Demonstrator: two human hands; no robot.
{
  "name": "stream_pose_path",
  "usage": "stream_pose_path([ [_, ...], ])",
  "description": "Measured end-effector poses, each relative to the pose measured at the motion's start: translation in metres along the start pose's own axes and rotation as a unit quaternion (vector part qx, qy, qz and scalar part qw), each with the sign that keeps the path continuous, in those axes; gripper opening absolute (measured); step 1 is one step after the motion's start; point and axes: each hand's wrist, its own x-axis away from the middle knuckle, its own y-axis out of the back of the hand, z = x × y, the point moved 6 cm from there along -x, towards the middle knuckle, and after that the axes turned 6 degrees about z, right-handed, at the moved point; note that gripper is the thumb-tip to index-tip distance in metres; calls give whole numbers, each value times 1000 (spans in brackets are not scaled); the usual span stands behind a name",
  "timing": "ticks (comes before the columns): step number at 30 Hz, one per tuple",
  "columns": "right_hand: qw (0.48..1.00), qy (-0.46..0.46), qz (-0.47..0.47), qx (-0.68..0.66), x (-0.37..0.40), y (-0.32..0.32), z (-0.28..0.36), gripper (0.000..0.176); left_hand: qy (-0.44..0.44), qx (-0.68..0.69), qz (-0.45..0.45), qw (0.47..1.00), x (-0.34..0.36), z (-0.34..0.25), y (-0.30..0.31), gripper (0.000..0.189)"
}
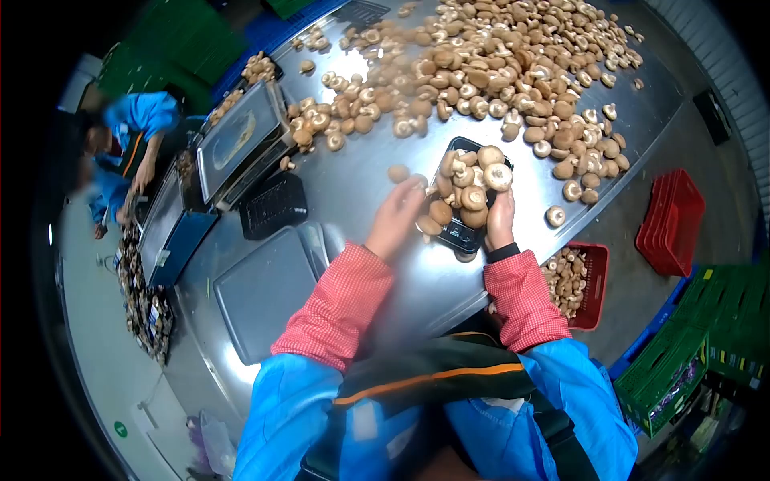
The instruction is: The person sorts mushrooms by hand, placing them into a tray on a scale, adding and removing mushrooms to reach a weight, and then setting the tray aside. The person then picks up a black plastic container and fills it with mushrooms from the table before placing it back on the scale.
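One rectangular black plastic tray (459,233), loaded with round brown mushrooms (473,197), is over the middle of the shiny metal table (353,180). The right hand (501,220) grips its side; the left hand (395,218) is half open beside it, and I cannot tell if its blurred fingers touch. On the table's far part spreads a large heap of brown mushrooms (513,68). At the table's left side are a flat metal scale (240,138) and, beyond, a person in blue (144,114). Right of the table, on the floor, stand stacked red plastic baskets (672,220) and green plastic crates (666,377).
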Motion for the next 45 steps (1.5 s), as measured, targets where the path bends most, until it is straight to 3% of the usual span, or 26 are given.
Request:
stream_pose_path([
  [5,995,62,31,-78,23,-52,-18,42,-27,-8,-86,996,30,-18,21,58],
  [7,978,147,37,141,31,-69,-24,42,-61,-74,-113,989,46,-30,31,59],
  [8,973,164,79,141,38,-77,-30,42,-44,-56,-117,991,56,-33,42,61],
  [11,966,131,149,167,60,-113,-41,47,-50,-130,-186,973,76,3,99,58],
  [12,961,126,155,193,68,-124,-46,50,-57,-150,-211,964,95,-12,113,53],
  [15,951,-96,254,147,104,-160,-65,64,-61,-137,-169,974,147,-42,150,47],
  [16,929,-134,296,176,118,-176,-63,65,-46,-198,-172,964,159,-40,169,48],
  [19,883,-111,390,237,147,-208,-81,62,-7,-225,-167,960,198,-30,213,47],
  [20,859,-169,416,246,159,-214,-86,54,-6,-239,-167,956,210,-26,226,47],
  [23,806,-151,455,348,182,-232,-100,45,27,-263,-144,954,240,-10,256,47],
  [24,805,-173,446,351,190,-236,-99,38,30,-300,-144,942,248,-6,262,47],
  [27,788,-97,465,393,192,-238,-102,35,43,-407,-137,902,267,8,275,47],
  [28,803,-109,446,380,191,-237,-98,31,26,-444,-139,885,270,12,278,45],
  [31,840,-76,387,372,165,-221,-96,27,-98,-354,-229,902,288,15,294,40],
  [33,802,74,333,490,140,-211,-90,27,-92,-297,-318,896,308,19,309,33],
  [35,632,266,259,681,125,-204,-82,34,-115,-222,-396,883,332,33,321,30],
  [36,548,308,226,744,119,-199,-84,44,-110,-216,-412,878,343,37,321,28],
  [39,409,193,193,871,106,-182,-92,44,-108,-212,-437,868,369,38,309,22],
  [42,404,268,243,840,77,-139,-124,42,-132,-197,-454,859,383,26,288,15],
  [45,431,252,263,825,93,-155,-112,33,-143,-306,-422,841,381,15,270,16],
])
